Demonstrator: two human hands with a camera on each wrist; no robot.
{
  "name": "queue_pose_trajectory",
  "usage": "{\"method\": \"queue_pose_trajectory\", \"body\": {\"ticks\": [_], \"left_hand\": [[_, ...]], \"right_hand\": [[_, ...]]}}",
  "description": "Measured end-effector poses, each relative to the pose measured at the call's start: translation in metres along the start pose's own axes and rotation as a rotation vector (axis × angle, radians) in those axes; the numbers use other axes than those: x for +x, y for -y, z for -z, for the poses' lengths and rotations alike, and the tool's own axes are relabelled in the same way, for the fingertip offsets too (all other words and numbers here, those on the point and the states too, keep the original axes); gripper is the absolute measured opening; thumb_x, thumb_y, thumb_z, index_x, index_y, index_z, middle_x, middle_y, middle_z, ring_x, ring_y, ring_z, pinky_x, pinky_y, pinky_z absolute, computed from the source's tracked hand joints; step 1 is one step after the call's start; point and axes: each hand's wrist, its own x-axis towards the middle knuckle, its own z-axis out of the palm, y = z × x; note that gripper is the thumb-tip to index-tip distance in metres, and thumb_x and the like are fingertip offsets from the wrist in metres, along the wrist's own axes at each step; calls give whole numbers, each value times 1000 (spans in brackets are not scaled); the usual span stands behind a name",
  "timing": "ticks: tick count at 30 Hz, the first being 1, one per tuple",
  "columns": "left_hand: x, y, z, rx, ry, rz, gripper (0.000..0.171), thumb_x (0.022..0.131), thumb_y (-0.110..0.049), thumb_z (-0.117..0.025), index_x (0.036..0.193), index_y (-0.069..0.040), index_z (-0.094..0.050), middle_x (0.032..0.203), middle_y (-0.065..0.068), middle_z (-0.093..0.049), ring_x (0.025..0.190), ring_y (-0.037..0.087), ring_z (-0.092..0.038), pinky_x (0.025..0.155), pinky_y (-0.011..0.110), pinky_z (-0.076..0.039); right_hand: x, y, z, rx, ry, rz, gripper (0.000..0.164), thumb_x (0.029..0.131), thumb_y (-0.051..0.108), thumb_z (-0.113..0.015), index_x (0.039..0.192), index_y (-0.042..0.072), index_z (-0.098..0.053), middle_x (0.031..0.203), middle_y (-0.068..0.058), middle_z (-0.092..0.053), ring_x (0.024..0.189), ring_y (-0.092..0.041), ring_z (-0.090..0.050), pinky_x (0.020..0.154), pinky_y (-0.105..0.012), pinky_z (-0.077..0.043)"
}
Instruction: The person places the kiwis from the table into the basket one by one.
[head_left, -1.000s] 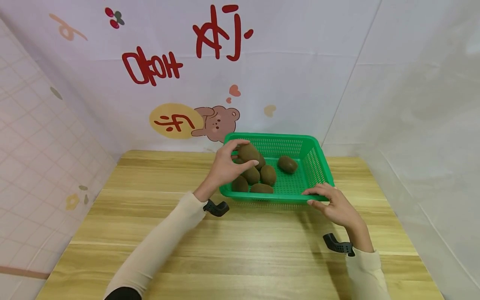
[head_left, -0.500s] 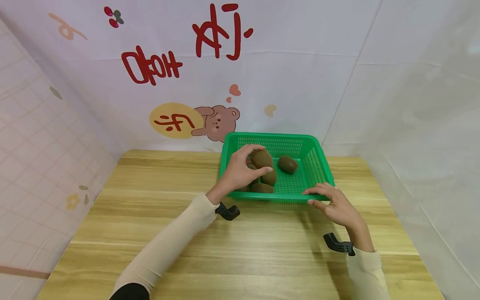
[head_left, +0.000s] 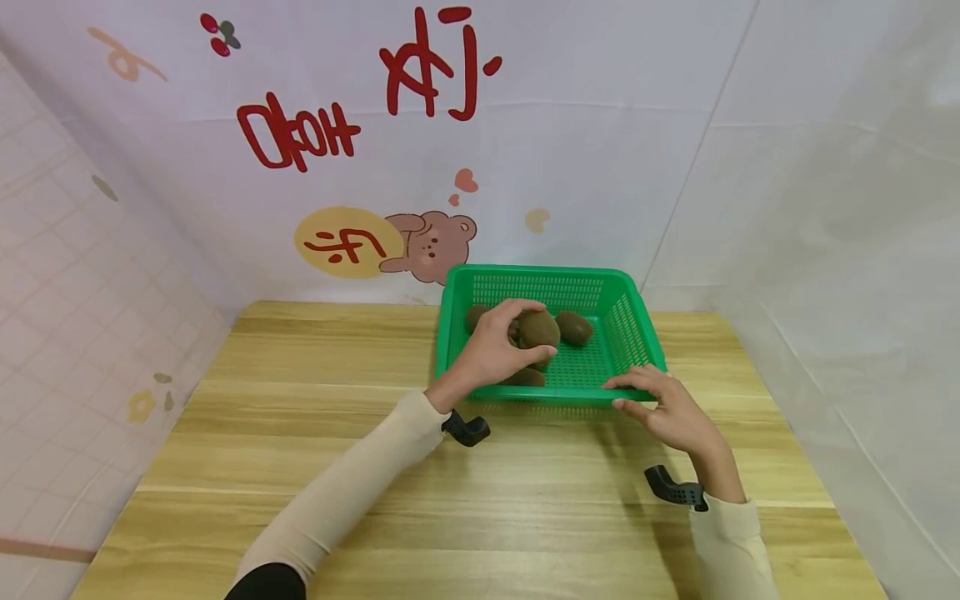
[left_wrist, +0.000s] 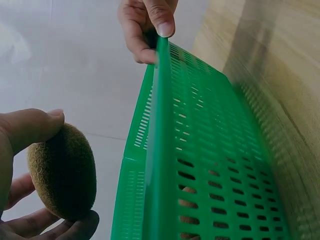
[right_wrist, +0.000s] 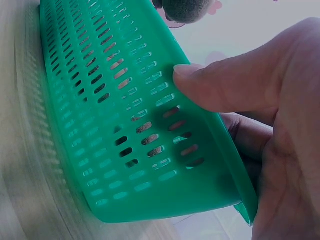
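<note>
My left hand (head_left: 491,350) holds a brown fuzzy kiwi (head_left: 540,328) between thumb and fingers, over the green basket (head_left: 555,394). The left wrist view shows that kiwi (left_wrist: 67,172) higher than the basket's rim. My right hand (head_left: 673,414) grips the front rim near its right corner; in the right wrist view the thumb (right_wrist: 225,85) lies on the outer side and the fingers go inside. A separate kiwi (head_left: 574,328) lies in the middle of the basket. More kiwis sit at its left, one at the back (head_left: 477,318) and one by the front wall (head_left: 528,378), others hidden behind my left hand.
The basket stands at the back of a wooden table (head_left: 465,517), close to a white printed backdrop (head_left: 600,150). White sheets hang on the left and right sides. A black wrist mount (head_left: 467,429) sits below my left hand, another (head_left: 675,488) below my right.
My left hand has carried the kiwi rightward and slightly toward the front, from the basket's left end toward its middle. The right hand has kept its place on the rim.
</note>
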Motion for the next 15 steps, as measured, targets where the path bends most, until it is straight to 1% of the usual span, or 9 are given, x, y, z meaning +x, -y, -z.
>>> {"method": "queue_pose_trajectory", "body": {"ticks": [1,3,6,10,15], "left_hand": [[0,0,-1,2,6,1,60,91,-33,-80,143,-17,-56,138,2,-58,109,18,-60,86,33,-54],[0,0,-2,3,18,4,59,91,-33,-79,143,-17,-56,139,2,-58,111,18,-61,88,33,-54],[0,1,-2,-14,20,4,58,92,-31,-79,143,-15,-56,140,6,-57,119,22,-61,98,40,-55],[-3,1,1,-28,-7,19,56,93,-30,-78,142,-16,-57,138,8,-57,126,26,-60,107,47,-52],[-8,3,11,-42,-31,31,54,94,-29,-77,142,-16,-57,138,5,-58,125,25,-59,108,46,-52]], "right_hand": [[0,0,0,-1,-1,0,24,93,6,-73,117,10,-75,108,-8,-70,98,-16,-55,85,-43,-46],[0,0,-1,-3,-2,2,24,93,6,-74,117,10,-75,107,-8,-70,98,-15,-54,84,-42,-46],[0,0,-1,-7,-2,-2,25,92,6,-74,116,12,-75,106,-2,-69,98,-14,-54,84,-42,-45],[1,0,-1,-3,-6,2,26,91,5,-75,115,14,-76,106,4,-68,96,-11,-53,83,-42,-46],[1,0,1,7,-12,9,27,90,4,-76,114,16,-76,103,5,-68,91,-11,-50,81,-38,-44]]}}
